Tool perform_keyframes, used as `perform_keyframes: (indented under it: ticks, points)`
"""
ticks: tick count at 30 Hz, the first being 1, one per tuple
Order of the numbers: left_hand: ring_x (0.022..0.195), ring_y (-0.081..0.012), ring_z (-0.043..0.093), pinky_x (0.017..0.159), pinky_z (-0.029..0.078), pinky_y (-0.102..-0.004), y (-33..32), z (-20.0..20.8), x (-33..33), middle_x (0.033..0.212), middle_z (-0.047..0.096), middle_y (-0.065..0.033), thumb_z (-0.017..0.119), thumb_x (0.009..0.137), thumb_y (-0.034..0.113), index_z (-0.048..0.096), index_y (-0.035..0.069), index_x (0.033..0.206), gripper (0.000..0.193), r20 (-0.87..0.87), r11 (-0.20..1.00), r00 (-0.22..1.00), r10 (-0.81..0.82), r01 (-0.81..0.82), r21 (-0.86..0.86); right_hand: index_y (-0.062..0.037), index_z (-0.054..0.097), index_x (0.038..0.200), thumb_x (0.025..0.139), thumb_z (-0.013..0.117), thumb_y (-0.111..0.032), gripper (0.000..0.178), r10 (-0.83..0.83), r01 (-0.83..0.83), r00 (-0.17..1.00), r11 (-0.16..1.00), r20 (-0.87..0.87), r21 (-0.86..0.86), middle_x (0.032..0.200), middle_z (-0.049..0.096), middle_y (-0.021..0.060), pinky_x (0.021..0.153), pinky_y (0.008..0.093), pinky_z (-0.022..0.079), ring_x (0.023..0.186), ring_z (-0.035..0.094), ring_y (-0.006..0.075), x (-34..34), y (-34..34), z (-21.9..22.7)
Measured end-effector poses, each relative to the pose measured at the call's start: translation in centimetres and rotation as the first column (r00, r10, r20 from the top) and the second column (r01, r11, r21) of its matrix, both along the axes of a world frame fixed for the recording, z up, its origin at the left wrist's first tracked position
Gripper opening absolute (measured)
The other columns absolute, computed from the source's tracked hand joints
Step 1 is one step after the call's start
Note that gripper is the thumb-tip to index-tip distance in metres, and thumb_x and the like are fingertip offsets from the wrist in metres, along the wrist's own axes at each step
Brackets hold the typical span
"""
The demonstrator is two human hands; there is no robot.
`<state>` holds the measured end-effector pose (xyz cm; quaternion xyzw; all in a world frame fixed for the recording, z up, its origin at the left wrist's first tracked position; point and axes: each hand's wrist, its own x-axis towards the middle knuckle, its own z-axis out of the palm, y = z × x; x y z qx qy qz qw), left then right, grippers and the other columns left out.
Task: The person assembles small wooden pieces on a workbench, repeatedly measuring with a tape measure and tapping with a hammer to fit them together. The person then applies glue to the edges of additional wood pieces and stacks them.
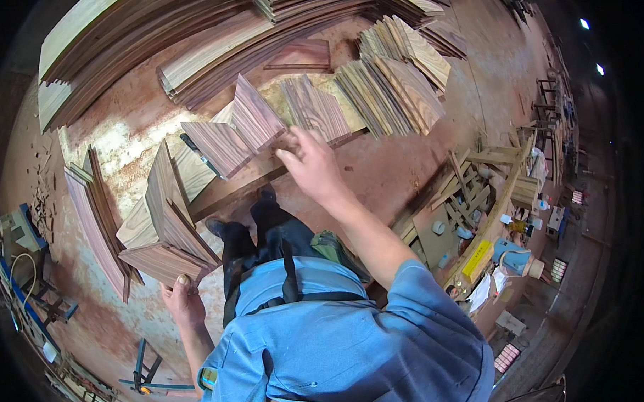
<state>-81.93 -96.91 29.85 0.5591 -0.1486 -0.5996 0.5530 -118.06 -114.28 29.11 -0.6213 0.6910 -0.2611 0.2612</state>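
My left hand (183,299) grips the near edge of a brown striped wooden board (169,260), thumb on top. The board's far end meets other boards (167,196) standing at angles. My right hand (312,166) is at the near corner of a pinkish-brown board (257,115), its thumb and forefinger apart and the other fingers curled. Whether a fingertip touches that corner, I cannot tell. Beside it another grained board (219,144) slants, with a small dark tool (198,154) at its left edge. More upright boards (311,106) stand just beyond my right hand.
Long stacked planks (190,67) lie at the far side. A row of boards (393,92) leans at the far right. At right, a cluttered bench (473,266) has wood offcuts (457,203) beside it. A blue metal frame (147,370) lies at lower left.
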Motion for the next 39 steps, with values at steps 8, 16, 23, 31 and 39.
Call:
perform_keyframes:
  ticks: [8, 16, 23, 31, 39]
  points:
    - [0.072, -0.0083, 0.056, 0.08, 0.054, -0.0356, -1.5, 1.2, -0.7, 0.081, 0.057, 0.0027, 0.064, 0.091, 0.012, 0.054, 0.007, 0.116, 0.028, 0.014, 1.0, 1.0, -0.01, 0.01, 0.004, 0.0016, 0.038, 0.141, 0.07, 0.085, -0.033, 0.092, -0.124, 0.111, 0.911, 0.992, -0.393, -0.055, 0.141, 0.036, 0.0257, 0.108, 0.053, 0.033, 0.128, 0.038, 0.0439, -3.6, -0.9, -1.2]
    - [0.074, -0.0079, 0.055, 0.079, 0.053, -0.0334, -1.4, 1.2, -0.3, 0.08, 0.054, 0.0037, 0.065, 0.09, 0.013, 0.052, 0.008, 0.117, 0.031, 0.051, 0.999, 0.998, -0.043, 0.042, 0.022, 0.0013, 0.04, 0.139, 0.081, 0.078, -0.029, 0.076, -0.175, 0.139, 0.9, 0.983, -0.399, -0.118, 0.135, 0.045, 0.0245, 0.101, 0.0496, 0.039, 0.121, 0.046, 0.0387, -3.8, -1.3, -1.3]
    - [0.074, -0.0079, 0.055, 0.076, 0.052, -0.0309, -2.0, 1.8, -1.6, 0.082, 0.055, 0.0039, 0.066, 0.09, 0.014, 0.052, 0.008, 0.117, 0.031, 0.049, 0.999, 0.999, 0.021, -0.023, 0.035, 0.003, 0.038, 0.145, 0.099, 0.046, -0.051, 0.071, -0.277, -0.211, -0.302, 0.952, 0.912, 0.22, 0.133, 0.055, 0.0256, 0.097, 0.0471, 0.051, 0.116, 0.059, 0.0405, -5.7, -0.4, 2.5]
    - [0.092, -0.0163, 0.06, 0.081, 0.054, -0.0323, -1.8, 1.6, -0.7, 0.105, 0.059, -0.0063, 0.069, 0.087, 0.017, 0.048, 0.002, 0.125, 0.046, 0.034, 1.0, 0.999, -0.014, 0.013, 0.026, 0.0007, 0.031, 0.149, 0.097, 0.046, -0.056, 0.078, -0.32, -0.262, -0.134, 0.924, 0.938, 0.278, 0.139, 0.048, 0.0294, 0.094, 0.0589, 0.053, 0.121, 0.055, 0.048, -3.7, -0.3, 0.2]
    - [0.071, -0.0089, 0.054, 0.06, 0.041, -0.0218, -0.8, 1.0, -0.4, 0.096, 0.063, -0.0025, 0.073, 0.084, 0.019, 0.051, 0.003, 0.123, 0.048, 0.052, 0.997, 0.997, 0.057, -0.06, 0.052, 0.002, 0.049, 0.134, 0.102, 0.049, -0.037, 0.051, -0.408, -0.188, 0.078, 0.89, 0.909, 0.416, 0.119, 0.064, 0.0181, 0.077, 0.0479, 0.062, 0.1, 0.069, 0.0322, -2.0, -1.4, -1.6]
